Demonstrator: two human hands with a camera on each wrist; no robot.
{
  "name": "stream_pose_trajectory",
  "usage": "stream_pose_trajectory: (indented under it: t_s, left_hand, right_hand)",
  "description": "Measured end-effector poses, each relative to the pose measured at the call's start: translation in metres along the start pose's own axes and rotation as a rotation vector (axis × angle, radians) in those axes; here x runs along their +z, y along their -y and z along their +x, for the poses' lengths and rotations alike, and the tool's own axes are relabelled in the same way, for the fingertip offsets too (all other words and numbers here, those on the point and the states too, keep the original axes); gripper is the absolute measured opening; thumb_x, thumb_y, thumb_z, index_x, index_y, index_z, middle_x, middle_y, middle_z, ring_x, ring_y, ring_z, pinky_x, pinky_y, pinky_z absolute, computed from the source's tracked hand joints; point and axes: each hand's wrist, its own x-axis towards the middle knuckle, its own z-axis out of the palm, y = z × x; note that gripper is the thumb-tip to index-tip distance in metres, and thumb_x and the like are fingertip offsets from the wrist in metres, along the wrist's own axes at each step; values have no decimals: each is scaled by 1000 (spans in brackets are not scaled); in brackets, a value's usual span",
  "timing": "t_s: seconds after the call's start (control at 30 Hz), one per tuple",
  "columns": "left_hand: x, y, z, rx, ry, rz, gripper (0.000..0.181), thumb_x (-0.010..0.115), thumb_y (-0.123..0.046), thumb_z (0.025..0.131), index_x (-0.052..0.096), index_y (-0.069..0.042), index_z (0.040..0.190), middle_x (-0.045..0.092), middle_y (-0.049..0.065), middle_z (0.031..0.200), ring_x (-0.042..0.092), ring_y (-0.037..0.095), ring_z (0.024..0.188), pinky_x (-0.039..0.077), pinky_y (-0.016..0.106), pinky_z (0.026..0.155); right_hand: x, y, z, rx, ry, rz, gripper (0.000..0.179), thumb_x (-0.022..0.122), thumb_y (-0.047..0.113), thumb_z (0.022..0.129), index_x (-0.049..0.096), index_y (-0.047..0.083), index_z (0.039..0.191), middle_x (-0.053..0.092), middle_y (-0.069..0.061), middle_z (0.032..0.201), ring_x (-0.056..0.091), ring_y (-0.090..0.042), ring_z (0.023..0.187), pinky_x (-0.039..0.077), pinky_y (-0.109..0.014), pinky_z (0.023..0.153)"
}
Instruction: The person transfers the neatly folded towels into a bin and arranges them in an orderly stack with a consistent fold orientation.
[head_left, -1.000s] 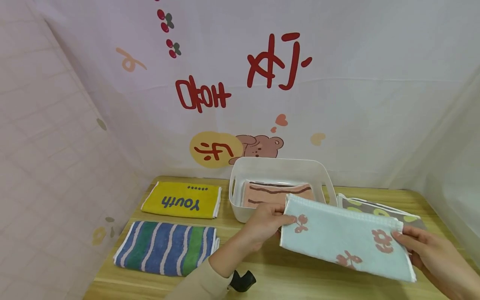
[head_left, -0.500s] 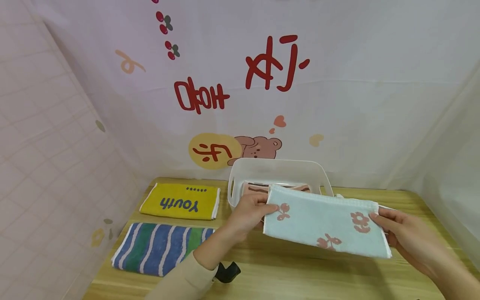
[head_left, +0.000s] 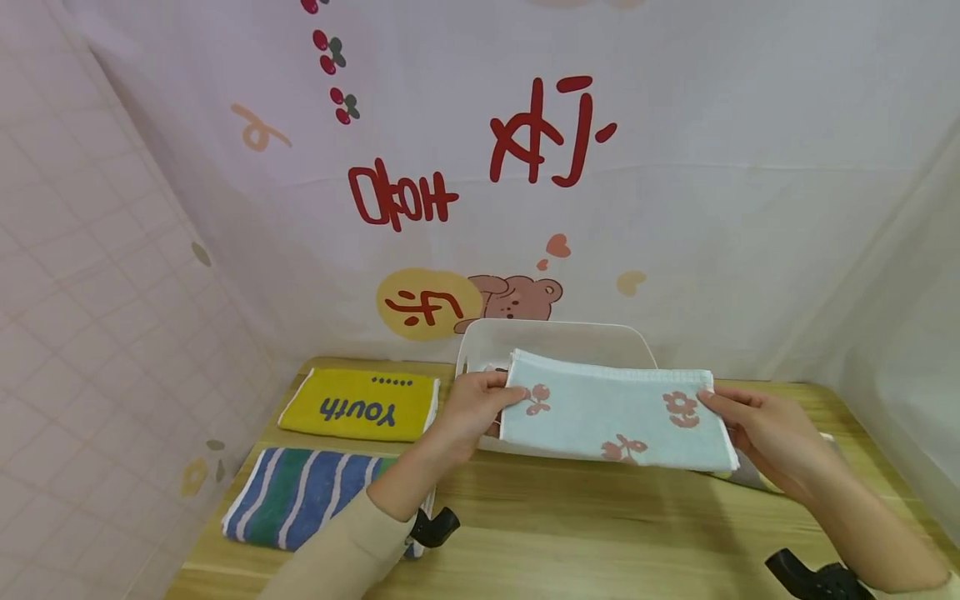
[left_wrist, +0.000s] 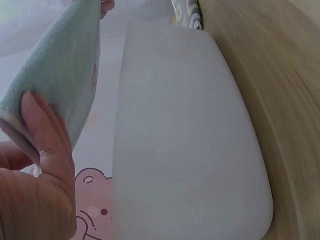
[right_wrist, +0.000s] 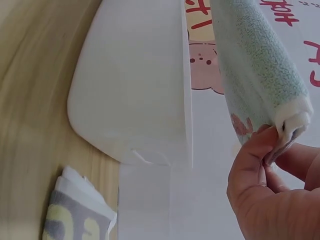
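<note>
So, fingers (right_wrist: 250, 159) are pinching the mint towel (head_left: 600, 408) at both ends, left hand (head_left: 472, 408) and right hand (head_left: 761, 425) alike. It's up off the table (head_left: 562, 533), higher than the white bin (head_left: 570, 340), with a yellow towel (head_left: 352, 400) and a striped towel (head_left: 296, 500) lying off left.

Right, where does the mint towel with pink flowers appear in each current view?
Head: the mint towel is right of centre, below mid-height, held between left hand and right hand.
Left wrist: the mint towel fills the upper left.
Right wrist: the mint towel is at upper right.
Shared landmark: the printed pink bear on the backdrop, partly visible in all three.
</note>
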Motion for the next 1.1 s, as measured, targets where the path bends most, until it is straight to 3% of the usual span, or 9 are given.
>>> stream_pose_trajectory:
  t_s: [0.27, 0.6, 0.87, 1.1]
  left_hand:
    - [-10, -8, 10, 6, -57, -5, 28, 69, -11, 101, 71, 5, 125, 78, 14, 104, 78, 23, 87, 63, 41, 74]
    - [-22, -13, 23, 3, -118, 18, 30, 68, -11, 102, 70, 3, 128, 77, 14, 108, 76, 19, 88, 63, 35, 77]
    - [-29, -11, 42, -21, -180, 48, 30, 68, -12, 102, 69, 4, 127, 75, 14, 110, 73, 16, 86, 62, 30, 73]
    - [-28, -10, 53, -62, -200, 100, 29, 65, -10, 104, 66, 6, 127, 72, 15, 110, 70, 18, 88, 61, 31, 79]
  right_hand:
    - [9, 16, 19, -41, 28, -129, 74, 60, 41, 107, 37, -12, 153, 70, 6, 115, 70, -13, 100, 59, -29, 83]
    - [25, 29, 46, -67, 0, -195, 64, 55, 30, 111, 35, -11, 155, 67, 3, 115, 68, -10, 99, 59, -29, 86]
    - [37, 32, 64, -65, -30, -236, 61, 54, 25, 111, 34, -12, 156, 56, -19, 139, 66, -7, 99, 58, -27, 90]
    - [43, 29, 78, -88, -51, -266, 53, 51, 18, 112, 41, -16, 150, 54, -27, 139, 66, -6, 96, 59, -26, 87]
